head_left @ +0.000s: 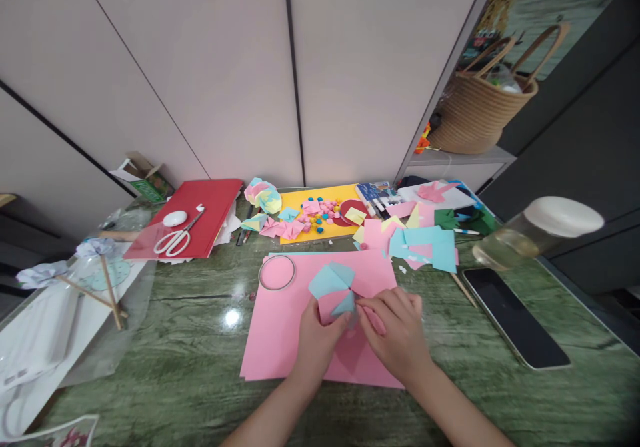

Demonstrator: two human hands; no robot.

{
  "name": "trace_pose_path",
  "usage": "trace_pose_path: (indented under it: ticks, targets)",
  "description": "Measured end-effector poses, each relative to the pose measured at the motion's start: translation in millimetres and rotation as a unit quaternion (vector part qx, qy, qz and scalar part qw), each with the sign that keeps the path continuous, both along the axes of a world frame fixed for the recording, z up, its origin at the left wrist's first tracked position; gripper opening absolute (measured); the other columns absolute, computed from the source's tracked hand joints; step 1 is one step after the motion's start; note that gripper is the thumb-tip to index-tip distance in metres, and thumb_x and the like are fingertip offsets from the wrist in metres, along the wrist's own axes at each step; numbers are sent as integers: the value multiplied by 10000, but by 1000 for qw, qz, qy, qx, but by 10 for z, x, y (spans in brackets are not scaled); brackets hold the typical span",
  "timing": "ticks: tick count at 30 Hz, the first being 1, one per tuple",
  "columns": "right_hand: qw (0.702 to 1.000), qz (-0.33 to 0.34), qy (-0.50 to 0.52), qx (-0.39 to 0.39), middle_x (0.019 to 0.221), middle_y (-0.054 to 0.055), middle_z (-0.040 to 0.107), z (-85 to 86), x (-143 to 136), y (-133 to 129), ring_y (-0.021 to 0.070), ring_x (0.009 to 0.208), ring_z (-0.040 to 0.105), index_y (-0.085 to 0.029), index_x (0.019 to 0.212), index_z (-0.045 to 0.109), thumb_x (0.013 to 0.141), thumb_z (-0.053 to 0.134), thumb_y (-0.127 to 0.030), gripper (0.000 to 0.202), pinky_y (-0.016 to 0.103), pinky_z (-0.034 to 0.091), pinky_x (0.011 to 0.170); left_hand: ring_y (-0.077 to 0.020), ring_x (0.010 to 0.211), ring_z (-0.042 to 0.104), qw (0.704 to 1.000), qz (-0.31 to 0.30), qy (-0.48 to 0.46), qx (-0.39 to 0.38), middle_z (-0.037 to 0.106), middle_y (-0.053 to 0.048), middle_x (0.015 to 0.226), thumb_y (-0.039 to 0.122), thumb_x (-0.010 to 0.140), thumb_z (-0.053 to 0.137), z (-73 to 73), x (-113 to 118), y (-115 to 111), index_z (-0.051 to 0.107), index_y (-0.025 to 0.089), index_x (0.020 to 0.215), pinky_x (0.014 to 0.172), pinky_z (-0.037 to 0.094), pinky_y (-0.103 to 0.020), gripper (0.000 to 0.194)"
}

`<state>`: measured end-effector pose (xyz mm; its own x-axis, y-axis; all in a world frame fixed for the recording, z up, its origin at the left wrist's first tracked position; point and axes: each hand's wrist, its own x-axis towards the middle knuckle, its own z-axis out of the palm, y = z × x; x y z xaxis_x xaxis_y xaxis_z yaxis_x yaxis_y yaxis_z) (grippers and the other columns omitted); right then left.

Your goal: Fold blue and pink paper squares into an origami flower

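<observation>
Above a stack of pink paper point(275, 340), my left hand point(317, 344) grips a folded blue and pink paper flower point(333, 280) by its near left edge, thumb on top. My right hand point(397, 330) is closed at the flower's right side, fingers bent at a pink petal. Whether it pinches that petal or some small thing by the flower's middle, I cannot make out. The underside of the flower is hidden. A thin metal ring point(260, 275) lies on the stack's far left corner.
Scissors point(175, 242) rest on a red folder point(207, 207) at left. Behind the stack are coloured paper scraps point(425, 246) and a yellow sheet point(295, 199) with small pink, blue and yellow pieces. A phone point(515, 317) and a lidded bottle point(530, 234) occupy the right side.
</observation>
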<state>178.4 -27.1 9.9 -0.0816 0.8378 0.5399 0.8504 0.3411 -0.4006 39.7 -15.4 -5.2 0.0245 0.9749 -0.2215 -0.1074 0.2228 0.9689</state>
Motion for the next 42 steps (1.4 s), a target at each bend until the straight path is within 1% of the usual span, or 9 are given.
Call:
trace_pose_path:
  ticks: [5, 10, 16, 21, 28, 32, 35, 38, 42]
  targets:
    - [1000, 3, -7, 3, 656, 7, 558, -12, -1, -2, 150, 678, 466, -216, 762, 619, 772, 562, -241, 64, 326, 235, 647, -243, 897, 590, 1000, 5, -1, -3, 652, -112, 970, 229, 623, 674, -22, -5, 8, 562, 119, 1001, 766, 459, -330, 408]
    - [1000, 0, -19, 3, 649, 9, 554, -50, -1, 11, 150, 681, 466, -212, 741, 616, 775, 554, -226, 72, 331, 239, 659, -243, 924, 581, 1000, 7, 0, -6, 643, -109, 999, 194, 623, 668, 0, 2, 3, 562, 124, 1008, 790, 450, -328, 406]
    - [1000, 10, -12, -3, 641, 1, 540, -27, 2, 13, 143, 672, 462, -209, 729, 606, 779, 547, -211, 78, 323, 235, 655, -231, 909, 582, 1000, -9, 14, 2, 638, -108, 997, 178, 655, 634, 15, -1, -1, 547, 123, 1020, 786, 453, -325, 380]
    - [1000, 4, -18, 1, 629, -6, 537, -46, 3, 24, 142, 660, 463, -212, 699, 594, 776, 550, -215, 88, 320, 234, 651, -224, 898, 579, 1000, -14, 25, 5, 639, -102, 982, 181, 663, 628, 19, -7, 7, 543, 122, 1018, 786, 450, -321, 370]
    - [1000, 1, -14, -4, 633, -1, 542, -27, 24, 36, 144, 658, 464, -212, 710, 598, 775, 550, -222, 82, 314, 236, 645, -222, 883, 586, 1000, -21, 1, 5, 645, -102, 975, 192, 676, 621, -7, -25, 6, 544, 129, 1013, 779, 454, -322, 351]
    - [1000, 10, -9, 9, 673, 5, 561, -7, 9, 14, 146, 689, 476, -218, 760, 614, 773, 565, -253, 61, 311, 241, 655, -222, 877, 591, 1000, -24, -20, 0, 650, -103, 967, 216, 683, 621, -11, -21, 9, 549, 129, 1009, 770, 458, -319, 345]
    - [1000, 10, -9, 16, 666, 1, 554, -16, 1, 13, 139, 688, 476, -216, 755, 616, 777, 561, -244, 65, 308, 242, 659, -222, 871, 594, 1000, -16, -22, -2, 655, -99, 954, 217, 672, 631, -9, -14, 9, 556, 127, 999, 763, 458, -315, 347]
    - [1000, 10, -26, 10, 662, 1, 551, -27, 6, 14, 142, 687, 473, -221, 759, 615, 781, 552, -227, 67, 313, 242, 663, -230, 858, 596, 1000, -5, -15, -9, 657, -101, 937, 219, 654, 646, -10, -15, 4, 560, 117, 997, 739, 460, -312, 368]
    - [999, 9, -51, 6, 648, 4, 544, -32, 10, 10, 144, 681, 468, -212, 727, 606, 788, 534, -214, 95, 321, 240, 661, -238, 873, 588, 1000, -12, -14, -7, 650, -108, 937, 230, 666, 636, -5, -21, 0, 559, 109, 1001, 749, 455, -321, 365]
